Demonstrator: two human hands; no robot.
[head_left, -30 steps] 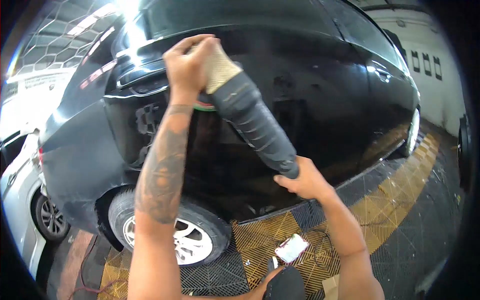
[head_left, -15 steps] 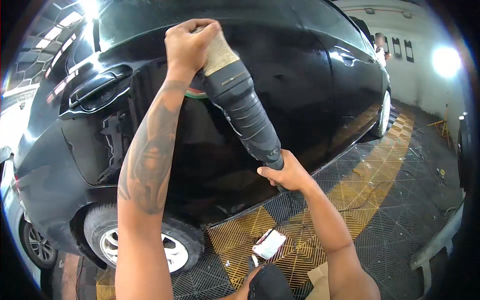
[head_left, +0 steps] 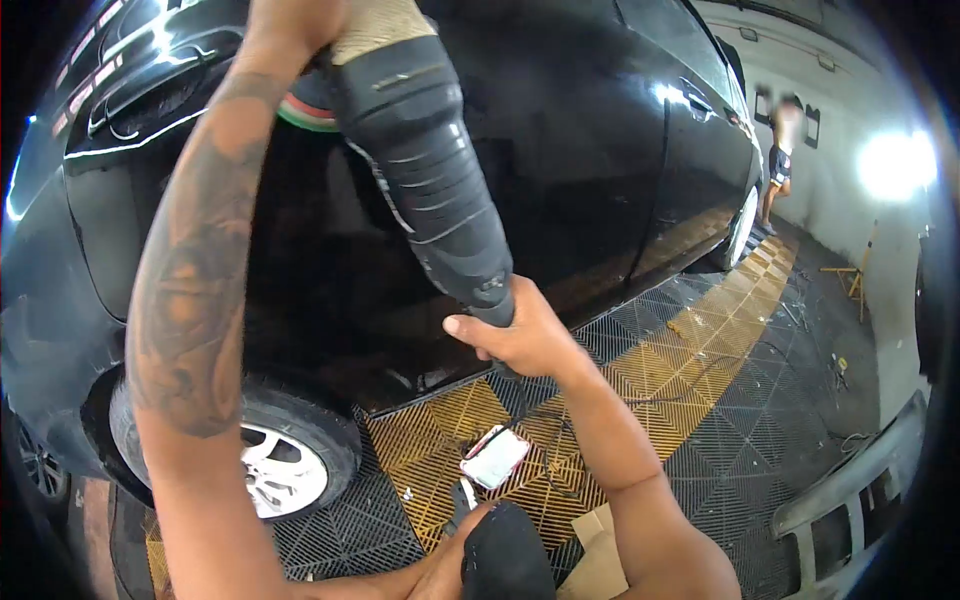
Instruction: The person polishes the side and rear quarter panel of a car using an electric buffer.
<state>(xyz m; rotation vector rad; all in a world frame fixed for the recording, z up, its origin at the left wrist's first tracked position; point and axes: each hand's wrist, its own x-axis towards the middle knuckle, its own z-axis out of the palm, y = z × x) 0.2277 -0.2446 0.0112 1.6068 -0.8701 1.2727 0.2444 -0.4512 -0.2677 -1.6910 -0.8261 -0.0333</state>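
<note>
Our right hand [head_left: 525,335] is clamped round the lower end of the polisher [head_left: 430,170], the thumb lying across it and poking out to the left. Our left hand [head_left: 295,25] sits on the tan head [head_left: 385,28] at the upper end; its fingers run past the top of the view, so we cannot tell how they close. We hold the polisher slanted, upper end to the left, before the near door of the black car [head_left: 590,170]. By our left wrist we see part of the green and red rim of the pad [head_left: 308,115], close to the door; we cannot tell whether it touches. A dark cable [head_left: 522,395] drops from the lower end towards the floor [head_left: 745,400], tiled in black and yellow.

Just off the car's lower edge, a white slab [head_left: 498,460] with a pink rim lies on yellow tiles, to the right of the wheel [head_left: 290,475]. Nearer us, cardboard [head_left: 598,550] shows between our black-covered knee [head_left: 508,555] and our right arm.

Towards the floor's right edge we see a grey frame [head_left: 845,480] and, farther off, a yellow stand [head_left: 855,283] below a bright lamp [head_left: 897,165]. A person [head_left: 780,150] stands near the car's far end.
</note>
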